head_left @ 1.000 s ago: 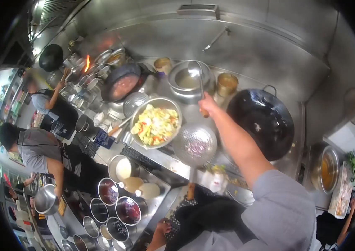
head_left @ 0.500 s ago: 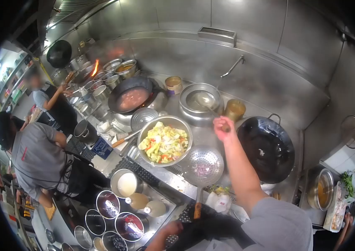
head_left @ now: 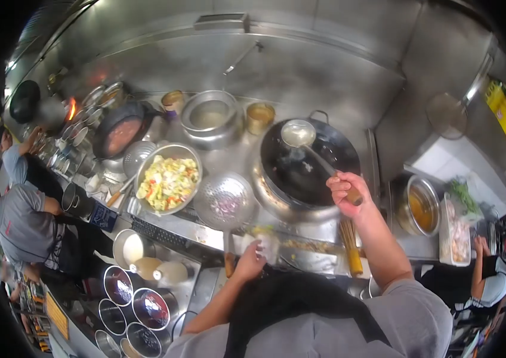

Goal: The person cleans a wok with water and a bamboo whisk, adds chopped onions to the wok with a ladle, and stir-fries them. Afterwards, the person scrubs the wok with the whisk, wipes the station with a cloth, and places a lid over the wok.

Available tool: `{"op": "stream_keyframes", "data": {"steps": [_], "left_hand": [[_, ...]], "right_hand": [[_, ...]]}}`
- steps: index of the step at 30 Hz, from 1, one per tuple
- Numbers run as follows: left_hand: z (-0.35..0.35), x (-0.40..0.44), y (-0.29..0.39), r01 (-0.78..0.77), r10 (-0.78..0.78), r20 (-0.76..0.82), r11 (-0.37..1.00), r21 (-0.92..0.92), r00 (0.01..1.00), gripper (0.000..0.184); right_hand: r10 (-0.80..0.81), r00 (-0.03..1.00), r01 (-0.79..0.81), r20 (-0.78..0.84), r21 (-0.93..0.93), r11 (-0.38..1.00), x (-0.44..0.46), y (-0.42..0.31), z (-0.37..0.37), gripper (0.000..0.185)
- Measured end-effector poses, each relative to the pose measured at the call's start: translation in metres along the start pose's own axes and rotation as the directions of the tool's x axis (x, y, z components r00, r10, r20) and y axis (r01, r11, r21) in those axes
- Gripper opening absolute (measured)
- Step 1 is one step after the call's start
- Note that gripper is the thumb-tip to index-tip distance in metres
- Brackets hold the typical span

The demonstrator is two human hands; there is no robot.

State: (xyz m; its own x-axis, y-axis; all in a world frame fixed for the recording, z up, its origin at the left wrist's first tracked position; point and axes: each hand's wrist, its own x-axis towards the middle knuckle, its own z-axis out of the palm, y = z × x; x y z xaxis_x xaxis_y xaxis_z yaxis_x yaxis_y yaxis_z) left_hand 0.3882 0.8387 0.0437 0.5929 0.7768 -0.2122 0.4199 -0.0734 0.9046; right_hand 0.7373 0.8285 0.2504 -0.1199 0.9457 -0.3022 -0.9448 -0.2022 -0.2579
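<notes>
My right hand is wrapped round the wooden end of a ladle. The ladle's bowl, with clear liquid in it, is held over the far left part of a dark wok. Small bits lie inside the wok. At the counter's front edge my left hand has its fingers apart, at the left side of a crumpled white cloth; whether they touch it I cannot tell. Close by is the wooden handle of a perforated strainer, which has chopped purple onion in it.
Left of the strainer is a steel bowl of chopped vegetables. Behind stand a pot of water and a tin. A bamboo brush lies right of the cloth. Co-workers stand at left; another person is at right.
My right hand has brought the ladle from the water pot rightward over the wok. My left hand has come forward to the cloth. The view has shifted to the right.
</notes>
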Motion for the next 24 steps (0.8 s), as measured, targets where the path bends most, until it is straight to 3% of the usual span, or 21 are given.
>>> {"op": "stream_keyframes", "data": {"steps": [1,4,5,8,9,10,12,14,15,16,17,18,20,21,24], "left_hand": [[0.007,-0.003,0.006,-0.019,0.019,-0.002,1.000,-0.024,1.000,0.058],[0.020,-0.017,0.028,-0.099,0.091,-0.064,0.986,-0.134,0.994,0.056],[0.022,-0.020,0.029,-0.085,0.070,-0.141,0.991,-0.100,0.988,0.054],[0.026,-0.026,0.029,-0.064,0.005,-0.446,0.991,-0.119,0.895,0.043],[0.025,-0.026,0.035,-0.150,0.135,-0.573,0.988,0.020,0.809,0.040],[0.026,-0.028,0.043,-0.075,0.042,-0.627,0.997,-0.027,0.778,0.038],[0.032,-0.019,0.031,-0.068,-0.011,-0.663,0.993,-0.092,0.749,0.040],[0.038,-0.001,0.002,0.053,0.076,-0.615,0.981,0.189,0.785,0.050],[0.046,0.018,-0.049,0.146,-0.067,-0.557,0.984,0.098,0.828,0.062],[0.059,0.034,-0.071,0.147,0.020,-0.575,0.959,0.243,0.818,0.064],[0.068,0.044,-0.085,0.160,0.106,-0.579,0.907,0.389,0.808,0.065],[0.074,0.042,-0.092,0.176,0.185,-0.556,0.829,0.532,0.810,0.067],[0.075,0.042,-0.060,0.194,-0.007,-0.436,0.902,0.386,0.900,0.071],[0.075,0.047,-0.047,0.212,-0.095,-0.357,0.929,0.303,0.929,0.073],[0.072,0.056,-0.050,0.282,-0.166,-0.265,0.823,0.494,0.950,0.074]], "right_hand": [[0.013,0.999,-0.012,-0.032,0.039,0.999,-0.018,-0.007,-0.015,0.007],[-0.078,0.981,0.065,-0.178,-0.076,0.995,-0.081,-0.016,-0.041,0.015],[-0.083,0.971,0.067,-0.225,-0.078,0.995,-0.099,-0.021,-0.060,0.032],[-0.135,0.895,-0.009,-0.426,-0.319,0.948,-0.157,-0.012,-0.057,0.050],[-0.086,0.923,-0.026,-0.375,-0.284,0.959,-0.169,-0.012,-0.068,0.065],[-0.065,0.933,-0.014,-0.355,-0.216,0.976,-0.176,-0.017,-0.076,0.064],[-0.034,0.950,0.011,-0.311,-0.076,0.997,-0.187,-0.024,-0.093,0.063],[-0.171,0.947,0.144,-0.273,-0.117,0.983,-0.172,-0.013,-0.151,0.068],[-0.240,0.939,0.210,-0.247,-0.141,0.967,-0.157,-0.002,-0.183,0.070],[-0.307,0.929,0.276,-0.206,-0.166,0.947,-0.145,0.004,-0.194,0.073],[-0.332,0.892,0.197,-0.306,-0.399,0.896,-0.147,0.031,-0.153,0.079],[-0.328,0.882,0.174,-0.339,-0.412,0.894,-0.151,0.042,-0.136,0.080],[-0.344,0.847,0.144,-0.406,-0.447,0.883,-0.152,0.044,-0.117,0.084],[-0.306,0.882,0.157,-0.358,-0.389,0.908,-0.149,0.025,-0.129,0.087],[-0.316,0.904,0.135,-0.288,-0.509,0.850,-0.137,-0.001,-0.139,0.087]]}}
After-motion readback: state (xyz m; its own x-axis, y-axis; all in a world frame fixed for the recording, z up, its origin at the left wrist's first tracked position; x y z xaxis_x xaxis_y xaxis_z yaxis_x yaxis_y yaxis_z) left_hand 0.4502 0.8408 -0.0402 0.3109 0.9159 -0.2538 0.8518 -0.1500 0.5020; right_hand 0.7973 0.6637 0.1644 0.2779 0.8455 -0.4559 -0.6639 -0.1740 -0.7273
